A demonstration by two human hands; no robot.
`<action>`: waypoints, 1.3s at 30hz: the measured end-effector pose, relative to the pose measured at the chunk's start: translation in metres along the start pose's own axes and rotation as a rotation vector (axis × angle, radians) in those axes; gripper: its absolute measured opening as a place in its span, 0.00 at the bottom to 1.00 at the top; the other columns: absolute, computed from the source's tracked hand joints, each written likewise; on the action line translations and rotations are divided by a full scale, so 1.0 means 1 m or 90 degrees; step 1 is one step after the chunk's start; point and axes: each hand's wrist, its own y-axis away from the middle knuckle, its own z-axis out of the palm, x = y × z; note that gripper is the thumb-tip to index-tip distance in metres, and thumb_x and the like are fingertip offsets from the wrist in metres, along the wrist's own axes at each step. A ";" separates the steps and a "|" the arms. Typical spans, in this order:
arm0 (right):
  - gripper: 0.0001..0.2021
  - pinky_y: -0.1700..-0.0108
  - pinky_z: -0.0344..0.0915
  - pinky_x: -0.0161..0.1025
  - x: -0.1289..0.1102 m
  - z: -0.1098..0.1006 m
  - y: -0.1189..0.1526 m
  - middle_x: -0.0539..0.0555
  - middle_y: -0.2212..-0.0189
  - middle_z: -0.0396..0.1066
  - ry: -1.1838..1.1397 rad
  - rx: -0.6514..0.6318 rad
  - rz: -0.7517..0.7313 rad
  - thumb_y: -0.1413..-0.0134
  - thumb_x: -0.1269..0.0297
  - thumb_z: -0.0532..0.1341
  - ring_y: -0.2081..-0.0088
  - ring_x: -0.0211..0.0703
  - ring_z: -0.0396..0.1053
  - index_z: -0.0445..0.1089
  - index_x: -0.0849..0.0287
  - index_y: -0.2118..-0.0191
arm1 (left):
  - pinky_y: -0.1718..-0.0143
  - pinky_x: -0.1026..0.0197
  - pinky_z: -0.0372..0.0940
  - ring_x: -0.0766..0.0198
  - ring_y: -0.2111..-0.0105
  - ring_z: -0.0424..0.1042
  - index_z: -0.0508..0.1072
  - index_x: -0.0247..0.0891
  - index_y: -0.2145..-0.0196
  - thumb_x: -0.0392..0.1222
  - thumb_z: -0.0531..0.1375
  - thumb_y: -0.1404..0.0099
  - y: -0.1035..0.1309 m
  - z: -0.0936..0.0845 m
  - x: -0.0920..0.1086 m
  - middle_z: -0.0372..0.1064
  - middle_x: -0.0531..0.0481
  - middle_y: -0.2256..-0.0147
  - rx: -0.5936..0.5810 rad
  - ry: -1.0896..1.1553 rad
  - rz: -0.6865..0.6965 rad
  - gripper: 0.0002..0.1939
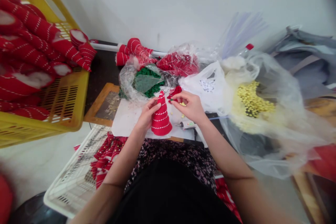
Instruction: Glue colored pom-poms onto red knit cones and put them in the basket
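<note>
My left hand (146,114) is closed on the side of a red fabric cone (161,120) wound with white stitched lines; its tip points up. To the right of the tip, my right hand (190,104) pinches a small green piece (171,100) between thumb and fingertips. It is too small for me to tell its exact kind. Small red pieces (176,91) show just behind those fingers. Below my right hand a glue gun (187,125) lies on the white sheet (128,117), its nozzle toward the cone. A few yellow bits (183,104) are scattered nearby.
Clear bags of green pieces (148,82), red pieces (180,63) and yellow beads (254,99) surround the work spot. A yellow crate (78,101) full of striped red cones stands left. Below it, a white basket (67,178) holds more red pieces. A wall is behind.
</note>
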 end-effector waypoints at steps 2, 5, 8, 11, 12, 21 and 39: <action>0.03 0.62 0.69 0.39 -0.009 0.004 -0.004 0.50 0.71 0.74 -0.013 0.028 -0.023 0.38 0.66 0.67 0.69 0.42 0.70 0.81 0.56 0.60 | 0.62 0.61 0.66 0.63 0.67 0.72 0.82 0.40 0.60 0.50 0.79 0.50 0.001 0.001 0.000 0.77 0.52 0.65 -0.012 -0.008 0.013 0.22; 0.04 0.60 0.70 0.39 -0.018 0.011 -0.009 0.52 0.68 0.76 0.013 0.028 -0.064 0.36 0.67 0.66 0.67 0.42 0.72 0.81 0.55 0.59 | 0.61 0.62 0.66 0.63 0.67 0.72 0.82 0.41 0.59 0.49 0.78 0.48 0.002 0.003 0.000 0.78 0.51 0.64 -0.031 -0.014 0.025 0.21; 0.07 0.59 0.72 0.40 -0.020 0.017 -0.010 0.55 0.65 0.78 0.075 0.014 -0.115 0.33 0.68 0.63 0.64 0.44 0.75 0.81 0.57 0.59 | 0.60 0.62 0.66 0.63 0.66 0.73 0.82 0.41 0.58 0.48 0.78 0.48 0.003 0.002 -0.001 0.79 0.51 0.63 -0.046 -0.015 0.027 0.21; 0.11 0.58 0.72 0.42 -0.019 0.022 -0.008 0.57 0.64 0.79 0.179 0.007 -0.164 0.30 0.67 0.60 0.61 0.48 0.76 0.82 0.58 0.58 | 0.59 0.62 0.66 0.63 0.65 0.74 0.81 0.41 0.57 0.48 0.78 0.46 0.004 0.002 -0.001 0.79 0.51 0.64 -0.056 -0.020 0.031 0.20; 0.12 0.58 0.72 0.42 -0.019 0.023 -0.006 0.58 0.64 0.79 0.215 0.001 -0.173 0.29 0.67 0.59 0.61 0.49 0.76 0.82 0.59 0.58 | 0.59 0.62 0.66 0.64 0.66 0.74 0.81 0.41 0.57 0.48 0.78 0.46 0.005 0.003 0.000 0.79 0.51 0.64 -0.059 -0.021 0.031 0.20; 0.14 0.58 0.73 0.41 0.002 0.016 -0.026 0.55 0.63 0.81 0.130 0.086 -0.067 0.28 0.64 0.58 0.65 0.44 0.76 0.83 0.57 0.51 | 0.62 0.61 0.67 0.63 0.67 0.74 0.80 0.41 0.60 0.49 0.79 0.50 0.003 -0.003 -0.002 0.79 0.52 0.64 -0.009 -0.019 0.005 0.22; 0.12 0.51 0.72 0.41 0.034 0.055 -0.076 0.58 0.58 0.83 0.181 -0.195 0.101 0.40 0.75 0.65 0.58 0.46 0.80 0.77 0.61 0.52 | 0.59 0.58 0.70 0.61 0.69 0.78 0.77 0.40 0.56 0.46 0.79 0.51 -0.003 -0.032 -0.009 0.80 0.52 0.66 0.090 0.102 -0.032 0.27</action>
